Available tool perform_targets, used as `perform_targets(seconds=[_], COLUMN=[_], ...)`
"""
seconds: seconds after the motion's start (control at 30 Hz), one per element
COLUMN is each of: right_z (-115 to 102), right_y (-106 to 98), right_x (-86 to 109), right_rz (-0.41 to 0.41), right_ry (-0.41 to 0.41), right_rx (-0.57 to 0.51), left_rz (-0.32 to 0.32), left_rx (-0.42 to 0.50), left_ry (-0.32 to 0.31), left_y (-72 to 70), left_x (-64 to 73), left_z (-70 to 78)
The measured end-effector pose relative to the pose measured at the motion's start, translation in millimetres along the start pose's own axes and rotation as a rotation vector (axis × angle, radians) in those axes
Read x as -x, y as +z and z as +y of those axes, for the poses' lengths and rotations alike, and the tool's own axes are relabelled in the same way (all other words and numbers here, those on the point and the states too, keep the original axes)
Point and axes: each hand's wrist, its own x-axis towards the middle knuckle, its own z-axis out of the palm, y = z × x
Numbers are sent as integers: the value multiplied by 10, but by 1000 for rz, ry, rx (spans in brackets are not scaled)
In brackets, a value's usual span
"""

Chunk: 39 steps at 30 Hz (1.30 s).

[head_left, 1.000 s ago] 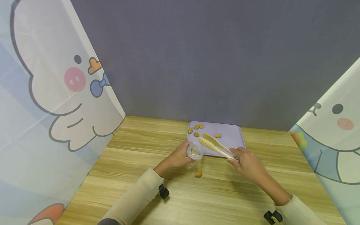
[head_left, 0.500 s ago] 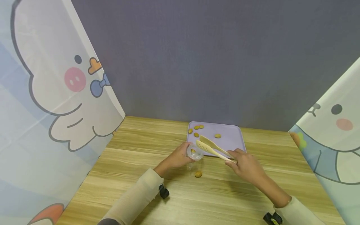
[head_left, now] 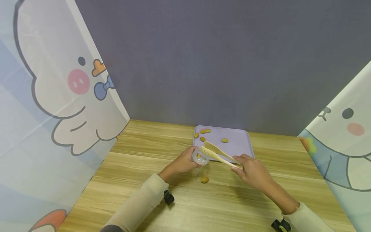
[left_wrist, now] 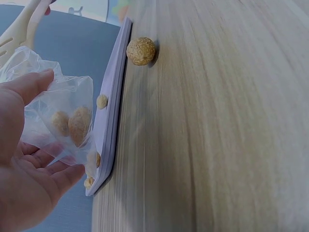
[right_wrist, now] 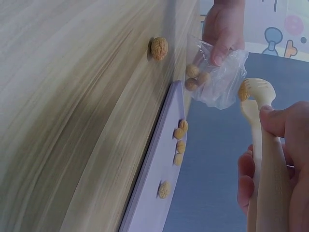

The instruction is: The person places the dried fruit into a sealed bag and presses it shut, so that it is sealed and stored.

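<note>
My left hand (head_left: 185,161) grips a clear plastic bag (right_wrist: 224,79) by its upper part, with the mouth held open above the table. Several walnuts (right_wrist: 192,71) lie in the bottom of the bag. In my right hand (head_left: 256,171) are cream-coloured tongs (head_left: 218,157) with one slotted head. Between the tong heads sits a walnut (right_wrist: 243,91), seen in the right wrist view close beside the bag's mouth. From the head view, the tong tips overlap the bag's rim and hide part of the tray.
A lilac tray (head_left: 239,145) stands at the back of the wooden table (head_left: 139,145), bearing several walnuts, mostly at its left side. One loose walnut (head_left: 204,179) lies on the table in front of the bag. A grey panel (head_left: 203,64) rises behind.
My right hand has brought the tongs left and slightly nearer to me, up to the bag's mouth. The left hand and the bag have stayed nearly still.
</note>
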Motion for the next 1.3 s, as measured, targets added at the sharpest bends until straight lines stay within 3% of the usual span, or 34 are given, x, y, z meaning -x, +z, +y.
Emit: perform_targets(seconds=[0.53, 0.97, 1.3], right_z=[70, 404, 632], right_y=[-41, 77, 210], right_x=[-52, -177, -232], right_rz=[-10, -5, -70], right_ry=[58, 150, 247], right_rx=[-51, -39, -33], left_rz=[1, 3, 14], left_rx=[-29, -35, -27], left_ry=[5, 6, 11], left_y=[5, 8, 8], left_x=[-10, -3, 6], left_z=[-9, -15, -21])
